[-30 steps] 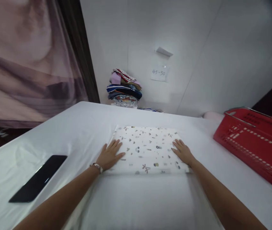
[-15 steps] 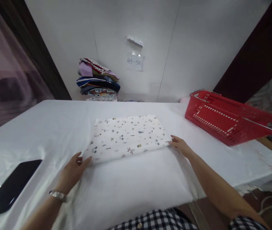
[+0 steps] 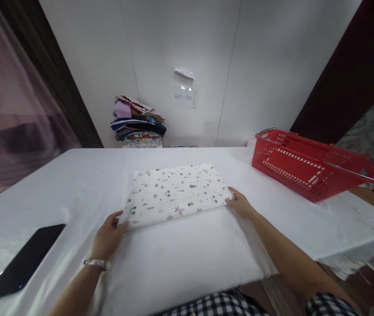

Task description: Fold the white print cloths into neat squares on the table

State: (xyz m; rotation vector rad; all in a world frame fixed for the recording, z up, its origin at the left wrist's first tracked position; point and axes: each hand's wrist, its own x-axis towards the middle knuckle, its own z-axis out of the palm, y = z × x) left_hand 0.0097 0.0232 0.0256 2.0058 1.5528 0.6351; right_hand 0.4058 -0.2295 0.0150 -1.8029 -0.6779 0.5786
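A white cloth with small printed figures [image 3: 177, 193] lies folded flat on the table. Its near left corner is between the thumb and fingers of my left hand [image 3: 109, 235]. On the right, my right hand [image 3: 239, 202] pinches the near right corner. Below the printed cloth, a plain white padded piece [image 3: 187, 259] stretches toward my checked shirt.
At the right of the white-covered table [image 3: 84, 175] stands a red basket [image 3: 292, 164]. A black phone-like slab [image 3: 24, 261] lies at the left. Folded clothes [image 3: 139, 123] are stacked by the back wall, left of a paper marked 45-50 [image 3: 184, 97].
Both hands have closed more on the near corners of the printed cloth. The view has shifted a little, so the wall, clothes and phone-like slab appear lower.
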